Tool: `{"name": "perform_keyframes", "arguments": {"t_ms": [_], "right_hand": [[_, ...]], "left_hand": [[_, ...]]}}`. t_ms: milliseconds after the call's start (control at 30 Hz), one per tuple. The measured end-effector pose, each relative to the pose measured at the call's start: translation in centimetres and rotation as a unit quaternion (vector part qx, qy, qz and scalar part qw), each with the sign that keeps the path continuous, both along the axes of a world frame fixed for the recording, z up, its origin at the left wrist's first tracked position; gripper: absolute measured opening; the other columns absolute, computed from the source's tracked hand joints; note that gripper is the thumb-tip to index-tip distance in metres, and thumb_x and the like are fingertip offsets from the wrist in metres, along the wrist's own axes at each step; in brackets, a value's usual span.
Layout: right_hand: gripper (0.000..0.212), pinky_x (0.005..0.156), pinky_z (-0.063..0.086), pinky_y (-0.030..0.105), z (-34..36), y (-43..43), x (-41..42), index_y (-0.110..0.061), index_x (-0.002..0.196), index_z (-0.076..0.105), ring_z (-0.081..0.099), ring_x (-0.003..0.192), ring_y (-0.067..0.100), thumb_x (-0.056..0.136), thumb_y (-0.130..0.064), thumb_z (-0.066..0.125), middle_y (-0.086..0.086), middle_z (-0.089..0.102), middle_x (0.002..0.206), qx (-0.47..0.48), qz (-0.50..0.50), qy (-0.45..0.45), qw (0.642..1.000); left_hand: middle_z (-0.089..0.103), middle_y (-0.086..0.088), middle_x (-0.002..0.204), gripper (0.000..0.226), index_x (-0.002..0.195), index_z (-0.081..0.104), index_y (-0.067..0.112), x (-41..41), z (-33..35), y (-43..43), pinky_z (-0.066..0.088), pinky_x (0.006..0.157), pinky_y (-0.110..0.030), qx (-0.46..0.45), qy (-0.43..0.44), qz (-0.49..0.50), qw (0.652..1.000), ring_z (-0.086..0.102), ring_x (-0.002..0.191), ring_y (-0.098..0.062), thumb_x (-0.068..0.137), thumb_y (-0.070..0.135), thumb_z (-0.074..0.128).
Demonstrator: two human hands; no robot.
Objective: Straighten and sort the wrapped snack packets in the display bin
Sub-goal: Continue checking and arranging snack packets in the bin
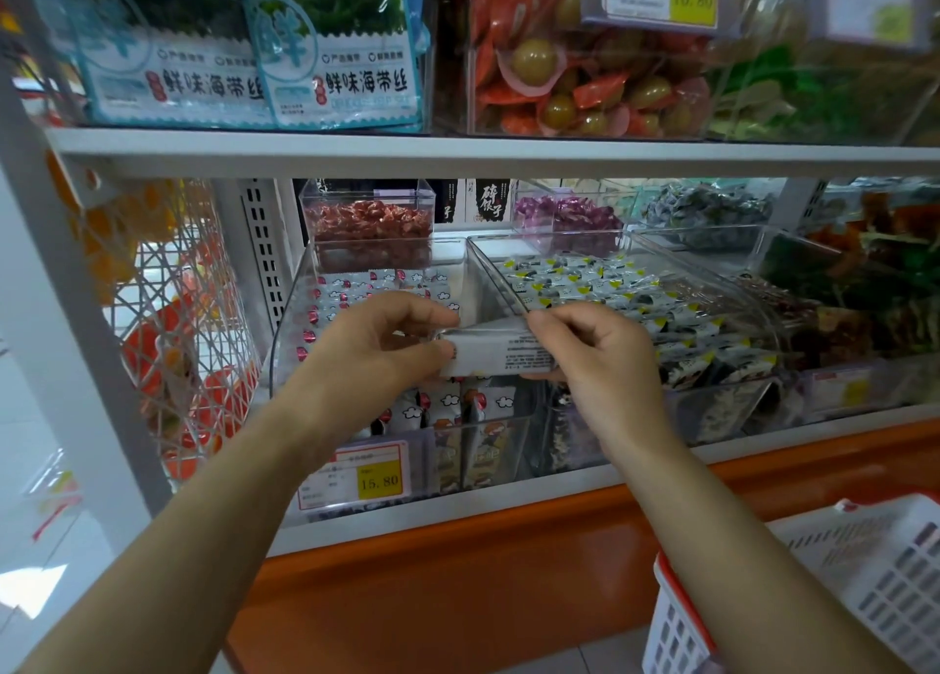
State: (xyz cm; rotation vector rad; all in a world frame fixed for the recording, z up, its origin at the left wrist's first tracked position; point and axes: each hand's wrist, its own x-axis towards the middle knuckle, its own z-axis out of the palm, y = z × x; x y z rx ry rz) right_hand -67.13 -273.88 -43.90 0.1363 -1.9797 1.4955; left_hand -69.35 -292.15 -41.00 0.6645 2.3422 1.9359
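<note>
A clear display bin (290, 327) on the lower shelf holds white wrapped snack packets (356, 286) with red and cloud prints, lying in rows at the back and standing upright at the front. Above the bin's middle, a small stack of white packets (501, 350) with printed text is pinched from both ends. My left hand (379, 345) grips its left end and my right hand (592, 350) grips its right end. The packets under the stack are partly hidden by my hands.
A neighbouring clear bin (753, 297) to the right holds grey, yellow-marked packets. Behind stand smaller bins of red and purple sweets. A price tag (363, 475) reading 15.80 hangs at the bin front. A white basket (814, 587) sits at lower right, a wire basket (173, 327) at left.
</note>
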Motion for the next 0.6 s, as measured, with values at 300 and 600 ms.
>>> {"name": "perform_keyframes", "arguments": {"t_ms": [300,600], "right_hand": [[0.023,0.056,0.049,0.032,0.2,-0.5,0.4,-0.027,0.07,0.07,0.062,0.066,0.013,0.089,-0.017,0.061,0.004,0.066,0.067,0.054,0.029,0.008,0.998],[0.018,0.058,0.06,0.034,0.2,-0.6,0.3,-0.025,0.075,0.07,0.069,0.072,0.01,0.087,-0.014,0.063,-0.008,0.069,0.07,-0.044,0.076,-0.04,0.995]], "left_hand": [[0.069,-0.008,0.072,0.018,0.069,0.065,0.003,-0.6,0.7,-0.6,0.052,0.052,-0.017,-0.005,-0.058,0.019,0.998,0.067,0.061,-0.013,0.081,0.016,0.066],[0.071,-0.005,0.082,0.027,0.082,0.068,0.006,-0.6,0.7,-1.0,0.054,0.057,-0.017,-0.023,-0.043,0.001,0.999,0.068,0.067,-0.011,0.069,0.03,0.066]]}}
